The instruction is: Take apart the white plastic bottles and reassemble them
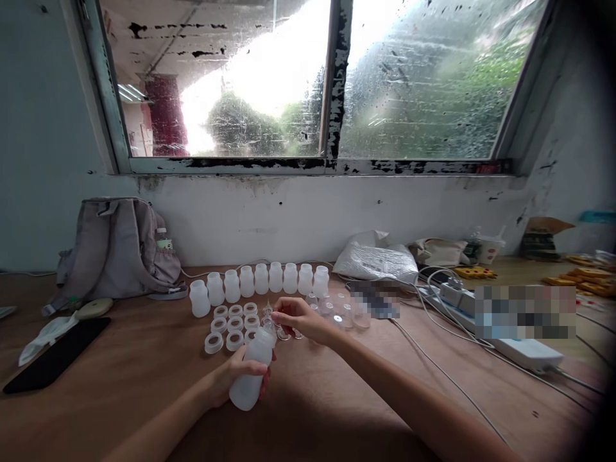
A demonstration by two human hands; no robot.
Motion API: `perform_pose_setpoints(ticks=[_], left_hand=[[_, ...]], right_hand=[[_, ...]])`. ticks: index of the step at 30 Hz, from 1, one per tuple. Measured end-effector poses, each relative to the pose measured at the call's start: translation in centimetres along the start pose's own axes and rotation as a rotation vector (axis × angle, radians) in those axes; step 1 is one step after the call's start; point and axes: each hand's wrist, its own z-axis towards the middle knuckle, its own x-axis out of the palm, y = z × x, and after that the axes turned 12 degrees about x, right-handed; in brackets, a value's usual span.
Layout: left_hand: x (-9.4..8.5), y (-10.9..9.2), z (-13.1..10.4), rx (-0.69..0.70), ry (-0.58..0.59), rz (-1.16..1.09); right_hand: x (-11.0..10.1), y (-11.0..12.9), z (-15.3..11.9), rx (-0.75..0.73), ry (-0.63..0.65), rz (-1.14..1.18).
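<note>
A frosted white bottle point(251, 378) is wrapped in the fingers of my left hand point(235, 373), tilted with its neck up and to the right. Just above the neck, my right hand point(297, 318) pinches a small clear nipple-shaped piece point(267, 313) between thumb and fingers. Left of the bottle neck lie several white rings point(235, 322) in rows. Behind them several frosted bottles point(260, 279) stand upright in a curved row. To the right of my right hand, several clear domed pieces point(338, 319) sit on the table, some partly hidden by the hand.
On the wooden table point(144, 366) a grey backpack point(115, 250) and a black flat case point(58, 354) lie left. A silver bag point(378, 260) stands behind, with a phone point(374, 300), cables and a white power strip point(527, 354) to the right.
</note>
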Motion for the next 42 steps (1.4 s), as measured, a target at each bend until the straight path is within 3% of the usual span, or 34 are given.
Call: perform_pose_setpoints(ticks=[9,16,20,35,38,42], left_hand=[[-0.1,-0.2,0.0,-0.014,0.033,-0.043],[-1.1,0.9,0.3,0.065,0.047,-0.107],[-1.5,1.3,0.4,0.009,0.003,-0.152],[-0.3,0.1,0.0,0.011,0.039,-0.048],[-0.1,-0.3,0.1,0.081,-0.05,0.007],[-1.5,-1.8,0.8,0.385,-0.341,0.262]], right_hand=[[-0.5,0.3,0.0,-0.036,0.061,0.015],[-0.4,0.0,0.1,-0.051,0.055,0.069],[-0.5,-0.2,0.2,-0.037,0.057,0.079],[-0.3,0.1,0.0,0.098,-0.004,-0.008],[-0.6,0.1,0.2,0.064,-0.055,0.045],[-1.1,0.0,0.5,0.005,-0.189,0.05]])
